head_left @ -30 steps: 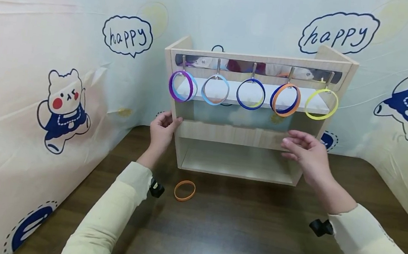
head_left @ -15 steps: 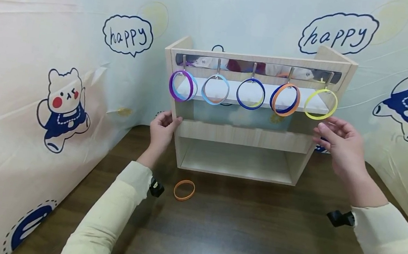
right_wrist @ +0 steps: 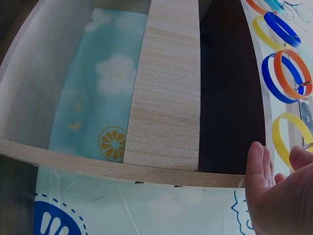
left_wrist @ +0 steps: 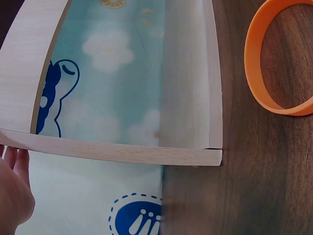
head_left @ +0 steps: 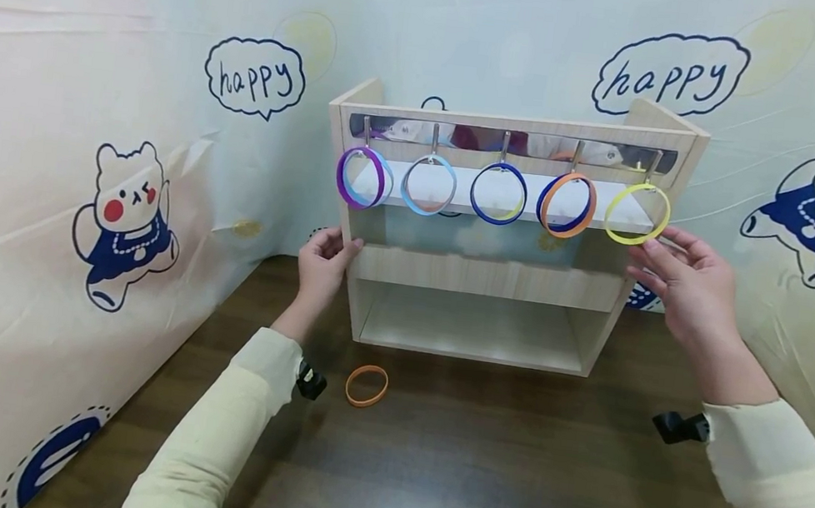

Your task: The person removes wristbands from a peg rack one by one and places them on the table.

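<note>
While the left hand (head_left: 321,265) rests with relaxed fingers against the rack's (head_left: 484,275) left side, the right hand (head_left: 684,281), fingers spread and holding nothing, sits at the right side, fingertips just beside the yellow band (head_left: 636,215) on its hook. An orange band (head_left: 366,385) lies on the table (head_left: 489,464).

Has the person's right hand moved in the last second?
Yes. The right hand went from the front of the wooden rack's middle board up and rightward to the rack's right edge, beside the yellow ring.
</note>
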The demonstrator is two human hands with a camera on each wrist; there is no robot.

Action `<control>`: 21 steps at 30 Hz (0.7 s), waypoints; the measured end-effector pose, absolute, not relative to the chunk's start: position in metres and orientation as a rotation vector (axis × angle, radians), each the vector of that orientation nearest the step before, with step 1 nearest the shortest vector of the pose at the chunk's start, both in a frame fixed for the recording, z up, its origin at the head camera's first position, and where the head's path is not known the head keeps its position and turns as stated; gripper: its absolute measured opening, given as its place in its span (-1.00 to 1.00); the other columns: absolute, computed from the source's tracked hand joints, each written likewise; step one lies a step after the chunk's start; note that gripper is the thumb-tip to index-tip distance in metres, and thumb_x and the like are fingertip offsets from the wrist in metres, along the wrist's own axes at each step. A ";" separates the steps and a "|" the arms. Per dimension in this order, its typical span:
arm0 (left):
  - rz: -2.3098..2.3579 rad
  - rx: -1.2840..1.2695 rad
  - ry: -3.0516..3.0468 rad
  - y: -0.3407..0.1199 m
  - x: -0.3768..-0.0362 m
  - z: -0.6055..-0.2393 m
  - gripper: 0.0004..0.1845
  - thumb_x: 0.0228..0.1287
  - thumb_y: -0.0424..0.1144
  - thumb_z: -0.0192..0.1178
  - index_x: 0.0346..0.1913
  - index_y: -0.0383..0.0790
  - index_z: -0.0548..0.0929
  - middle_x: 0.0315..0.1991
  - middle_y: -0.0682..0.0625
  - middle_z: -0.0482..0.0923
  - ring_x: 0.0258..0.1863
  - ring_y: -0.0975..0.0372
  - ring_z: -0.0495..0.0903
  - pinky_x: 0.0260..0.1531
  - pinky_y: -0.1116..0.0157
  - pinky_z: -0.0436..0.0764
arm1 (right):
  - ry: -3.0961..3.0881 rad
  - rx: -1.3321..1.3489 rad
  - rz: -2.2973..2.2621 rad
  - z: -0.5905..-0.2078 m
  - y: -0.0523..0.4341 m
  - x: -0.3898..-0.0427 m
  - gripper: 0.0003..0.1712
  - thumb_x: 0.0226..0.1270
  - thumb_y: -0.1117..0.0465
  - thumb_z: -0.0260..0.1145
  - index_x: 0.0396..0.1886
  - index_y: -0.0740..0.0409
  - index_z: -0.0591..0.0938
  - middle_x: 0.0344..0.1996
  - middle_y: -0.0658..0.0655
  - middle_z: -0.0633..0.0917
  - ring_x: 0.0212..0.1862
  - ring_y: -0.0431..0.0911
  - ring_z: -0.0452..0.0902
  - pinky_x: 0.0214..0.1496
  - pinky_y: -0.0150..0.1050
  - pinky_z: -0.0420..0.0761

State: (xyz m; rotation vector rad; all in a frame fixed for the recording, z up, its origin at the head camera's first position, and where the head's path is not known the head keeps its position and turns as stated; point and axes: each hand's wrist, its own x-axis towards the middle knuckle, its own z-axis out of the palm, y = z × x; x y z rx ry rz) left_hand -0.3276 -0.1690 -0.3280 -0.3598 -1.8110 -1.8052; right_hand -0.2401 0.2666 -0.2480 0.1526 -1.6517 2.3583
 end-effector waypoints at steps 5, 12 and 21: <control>-1.806 -0.352 -1.808 -0.169 -0.328 -0.329 -0.64 0.02 -0.24 0.28 -0.13 -0.39 0.56 -0.26 -0.12 0.55 -0.33 0.17 0.51 -0.39 0.38 0.54 | -1.638 0.096 2.399 -0.246 0.265 -0.242 -0.39 0.01 0.26 0.34 0.11 0.19 0.37 -0.05 0.17 0.52 -0.21 -0.09 0.59 -0.25 -0.26 0.52; -1.795 -0.360 -1.809 -0.169 -0.328 -0.327 -0.67 0.02 -0.27 0.28 -0.14 -0.37 0.56 -0.27 -0.12 0.55 -0.33 0.18 0.51 -0.40 0.39 0.52 | -1.607 0.034 2.415 -0.241 0.263 -0.240 -0.37 -0.05 0.25 0.37 0.11 0.14 0.42 -0.03 0.16 0.51 -0.13 -0.05 0.55 -0.26 -0.25 0.53; -1.794 -0.374 -1.805 -0.170 -0.328 -0.329 -0.67 0.02 -0.27 0.28 -0.14 -0.37 0.57 -0.27 -0.12 0.56 -0.32 0.18 0.52 -0.38 0.38 0.53 | -1.491 0.064 2.469 -0.241 0.266 -0.240 -0.41 -0.04 0.31 0.36 0.08 0.17 0.43 -0.06 0.18 0.51 -0.19 -0.03 0.58 -0.26 -0.22 0.55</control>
